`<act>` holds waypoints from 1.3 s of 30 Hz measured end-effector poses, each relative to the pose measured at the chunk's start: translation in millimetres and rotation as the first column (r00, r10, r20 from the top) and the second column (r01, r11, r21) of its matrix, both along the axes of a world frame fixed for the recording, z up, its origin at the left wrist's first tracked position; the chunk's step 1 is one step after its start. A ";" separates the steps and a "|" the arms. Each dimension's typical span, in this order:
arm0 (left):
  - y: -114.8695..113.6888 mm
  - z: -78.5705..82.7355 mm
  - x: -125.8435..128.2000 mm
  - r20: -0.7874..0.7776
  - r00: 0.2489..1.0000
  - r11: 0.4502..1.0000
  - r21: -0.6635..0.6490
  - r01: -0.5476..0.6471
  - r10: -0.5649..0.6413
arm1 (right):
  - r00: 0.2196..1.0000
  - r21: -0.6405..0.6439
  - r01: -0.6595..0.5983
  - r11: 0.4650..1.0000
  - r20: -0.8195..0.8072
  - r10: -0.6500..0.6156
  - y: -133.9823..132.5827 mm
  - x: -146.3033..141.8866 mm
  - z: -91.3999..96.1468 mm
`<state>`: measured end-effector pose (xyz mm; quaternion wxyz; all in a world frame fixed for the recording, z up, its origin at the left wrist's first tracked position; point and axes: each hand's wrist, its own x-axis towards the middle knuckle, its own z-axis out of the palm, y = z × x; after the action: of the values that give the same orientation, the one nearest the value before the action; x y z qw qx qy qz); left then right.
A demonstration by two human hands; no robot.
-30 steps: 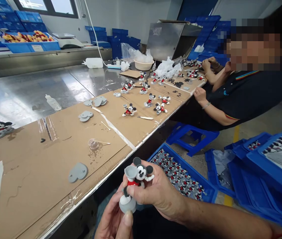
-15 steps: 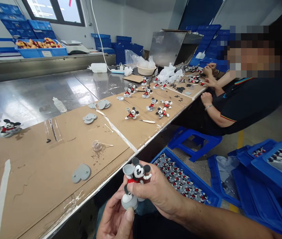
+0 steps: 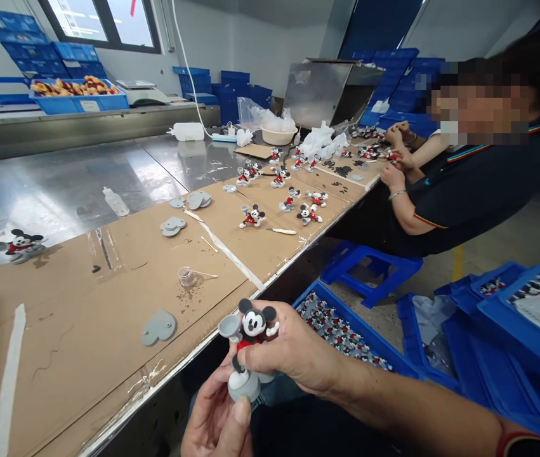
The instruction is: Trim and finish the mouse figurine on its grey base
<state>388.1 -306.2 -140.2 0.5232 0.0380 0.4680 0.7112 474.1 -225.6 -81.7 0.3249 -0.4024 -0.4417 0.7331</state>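
Note:
A mouse figurine point(image 3: 253, 322) with black ears, a red body and a grey cup is held upright off the table's front edge. Around its middle wrap the fingers of my right hand point(image 3: 293, 346), thumb across the front. My left hand point(image 3: 219, 412) grips the figurine's pale rounded lower part from below, thumb pressed on it. Fingers hide much of the body. On the cardboard to the left lies a grey mouse-head-shaped plate point(image 3: 159, 327). Beyond it stands a small clear cup point(image 3: 186, 277) with a cotton swab across it.
Several figurines point(image 3: 252, 216) stand on the cardboard, near a knife point(image 3: 282, 231). A blue crate point(image 3: 341, 330) full of figurines sits low on the right, near a blue stool point(image 3: 372, 270). A co-worker point(image 3: 469, 184) sits further along the table.
The figurine and both my hands have shifted slightly left in view. The figurine's head has tilted a little left; both hands keep their hold.

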 end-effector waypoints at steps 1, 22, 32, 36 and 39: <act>-0.5 -0.8 -0.6 -0.003 1.000 1.000 0.007 0.002 -0.002 | 1.000 0.001 -0.004 1.000 0.008 0.004 0.3 -0.6 0.1; -4.1 -37.1 -46.9 0.084 0.979 0.949 -0.242 0.202 -0.187 | 0.990 -0.115 -0.138 0.984 -0.007 0.139 -0.7 -14.2 -35.9; 1.5 -12.4 -73.0 -0.033 0.993 0.975 -0.193 0.107 -0.116 | 0.909 0.012 -0.397 0.918 -0.130 0.395 13.8 -23.3 -20.7; 4.0 -9.7 -77.6 -0.039 0.989 0.972 -0.196 0.132 -0.143 | 0.931 0.174 -0.344 0.923 -0.063 0.359 10.6 -24.5 -20.9; 5.4 -9.7 -80.4 -0.072 0.986 0.969 -0.211 0.131 -0.149 | 0.964 0.221 -0.261 0.940 0.012 0.265 5.1 -25.7 -21.0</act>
<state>307.7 -300.8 -149.9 0.5523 0.0476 0.5574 0.6181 448.4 -220.5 -102.7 0.2707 -0.2947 -0.5672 0.7198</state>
